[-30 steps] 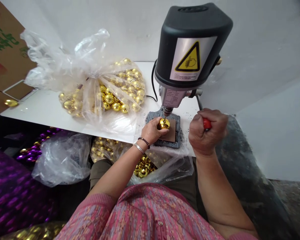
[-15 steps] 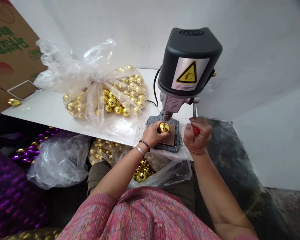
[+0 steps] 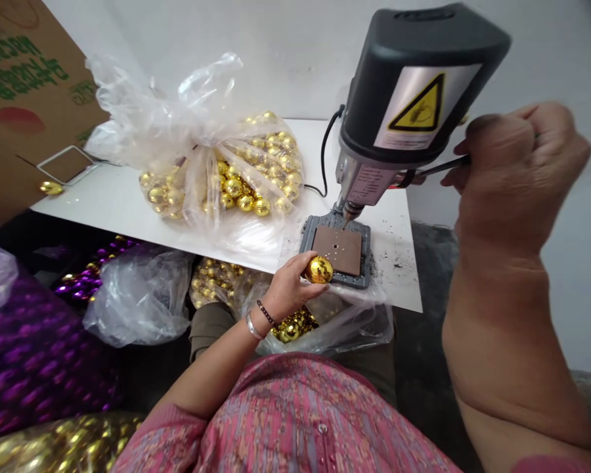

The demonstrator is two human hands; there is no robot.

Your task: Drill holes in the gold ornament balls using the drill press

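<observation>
My left hand pinches a shiny gold ball between thumb and fingers, over the front edge of the drill press base. A brown square pad with a small hole lies on that base. Above the pad hangs the drill bit, apart from the ball. At the upper right, my right hand is closed round the end of the feed lever of the black drill press; its knob is hidden by the fingers.
A clear bag of gold balls lies on the white table. An open bag with gold balls hangs below the front edge. A cardboard box, a loose gold ball and purple bags are at left. Dark shavings dot the tabletop.
My left hand has drawn the gold ball off the pad toward me. My right hand has swung the lever upward and out to the right. The view has shifted slightly.
</observation>
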